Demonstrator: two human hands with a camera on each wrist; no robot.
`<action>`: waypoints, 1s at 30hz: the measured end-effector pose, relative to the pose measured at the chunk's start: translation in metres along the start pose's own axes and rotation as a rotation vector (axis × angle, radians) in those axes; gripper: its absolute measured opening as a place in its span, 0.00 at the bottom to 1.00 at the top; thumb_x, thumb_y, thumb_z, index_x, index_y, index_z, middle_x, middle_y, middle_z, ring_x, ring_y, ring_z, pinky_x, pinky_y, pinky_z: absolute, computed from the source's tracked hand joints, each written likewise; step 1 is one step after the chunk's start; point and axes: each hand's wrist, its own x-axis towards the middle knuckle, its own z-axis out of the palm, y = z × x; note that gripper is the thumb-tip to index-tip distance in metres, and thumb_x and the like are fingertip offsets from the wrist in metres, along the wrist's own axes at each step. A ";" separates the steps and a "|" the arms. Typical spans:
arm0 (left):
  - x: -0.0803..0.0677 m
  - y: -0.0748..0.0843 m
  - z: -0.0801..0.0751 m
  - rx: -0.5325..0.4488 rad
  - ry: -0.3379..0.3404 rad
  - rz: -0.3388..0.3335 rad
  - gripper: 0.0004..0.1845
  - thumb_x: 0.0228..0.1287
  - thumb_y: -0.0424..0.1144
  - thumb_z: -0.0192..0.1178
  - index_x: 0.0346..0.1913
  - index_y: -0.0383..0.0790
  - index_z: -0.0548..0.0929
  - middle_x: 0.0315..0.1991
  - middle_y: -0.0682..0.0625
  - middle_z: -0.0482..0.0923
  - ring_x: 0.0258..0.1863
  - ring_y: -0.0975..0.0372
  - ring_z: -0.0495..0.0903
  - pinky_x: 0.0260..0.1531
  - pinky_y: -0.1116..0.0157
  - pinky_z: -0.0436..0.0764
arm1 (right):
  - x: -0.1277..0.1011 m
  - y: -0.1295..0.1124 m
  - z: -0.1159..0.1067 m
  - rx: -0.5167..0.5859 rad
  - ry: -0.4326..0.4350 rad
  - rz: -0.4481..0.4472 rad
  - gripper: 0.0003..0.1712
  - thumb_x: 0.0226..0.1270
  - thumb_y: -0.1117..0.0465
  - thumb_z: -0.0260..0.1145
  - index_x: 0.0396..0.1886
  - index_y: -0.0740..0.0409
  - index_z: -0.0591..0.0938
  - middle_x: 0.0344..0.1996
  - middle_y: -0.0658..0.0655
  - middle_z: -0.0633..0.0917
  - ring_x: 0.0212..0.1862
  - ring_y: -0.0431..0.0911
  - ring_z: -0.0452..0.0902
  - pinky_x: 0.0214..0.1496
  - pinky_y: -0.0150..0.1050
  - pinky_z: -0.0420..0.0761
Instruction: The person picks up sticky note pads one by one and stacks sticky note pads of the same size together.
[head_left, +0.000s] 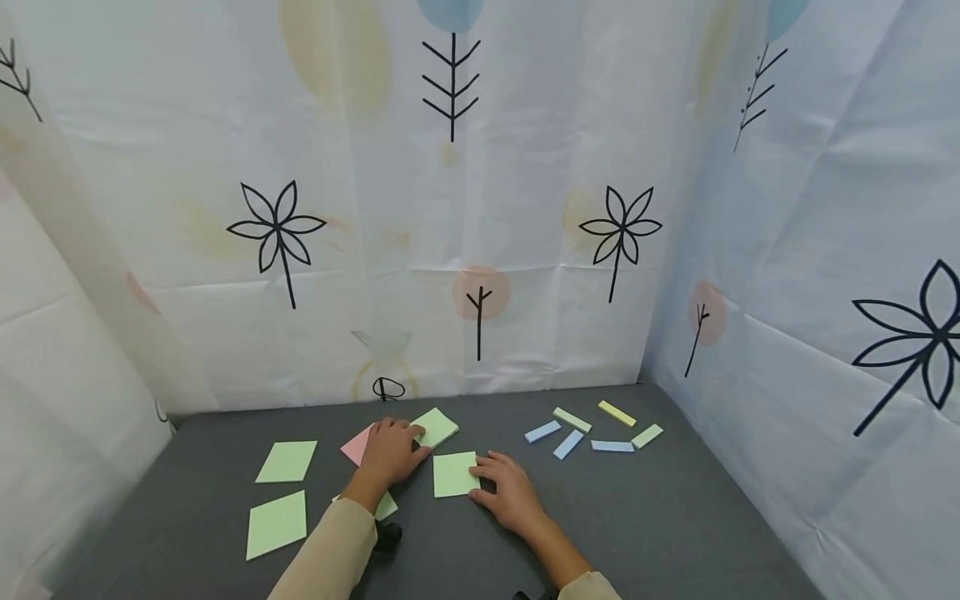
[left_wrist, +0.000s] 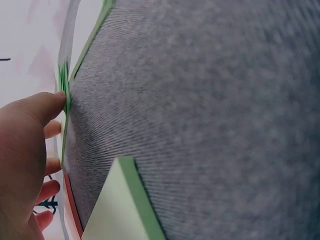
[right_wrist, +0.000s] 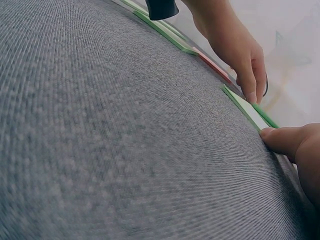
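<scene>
My left hand reaches to the far middle of the table and grips a green sticky-note pad. Its thumb presses the pad's fanned sheet edges in the left wrist view. A pink pad lies partly covered by this hand. Nearer me, my right hand holds another green sticky-note pad by its right side, thumb at the near corner. That pad lies flat on the table. Under my left forearm, a further green pad shows only in part.
Two green pads lie on the left of the dark grey table. Several narrow blue, green and yellow strips are scattered at the back right. White printed curtains enclose the table at the back and sides.
</scene>
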 end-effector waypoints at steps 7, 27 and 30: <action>-0.001 -0.002 -0.003 -0.083 -0.015 -0.027 0.22 0.65 0.55 0.61 0.57 0.49 0.83 0.57 0.43 0.76 0.60 0.44 0.68 0.60 0.41 0.60 | 0.000 0.002 0.001 0.001 0.006 0.000 0.21 0.57 0.56 0.74 0.51 0.56 0.86 0.55 0.54 0.82 0.63 0.55 0.70 0.62 0.56 0.68; -0.003 -0.004 -0.002 -0.133 -0.005 -0.053 0.23 0.63 0.58 0.61 0.56 0.51 0.83 0.58 0.45 0.76 0.61 0.44 0.67 0.61 0.40 0.58 | -0.001 0.001 0.000 0.003 0.007 -0.006 0.21 0.57 0.57 0.74 0.51 0.56 0.86 0.55 0.54 0.82 0.64 0.55 0.70 0.62 0.55 0.68; -0.002 -0.005 -0.002 -0.157 0.020 -0.068 0.22 0.62 0.56 0.63 0.55 0.48 0.84 0.57 0.44 0.77 0.60 0.43 0.67 0.60 0.40 0.59 | -0.001 0.001 0.000 0.000 0.008 -0.008 0.21 0.57 0.57 0.74 0.51 0.56 0.86 0.55 0.54 0.82 0.64 0.55 0.70 0.62 0.55 0.68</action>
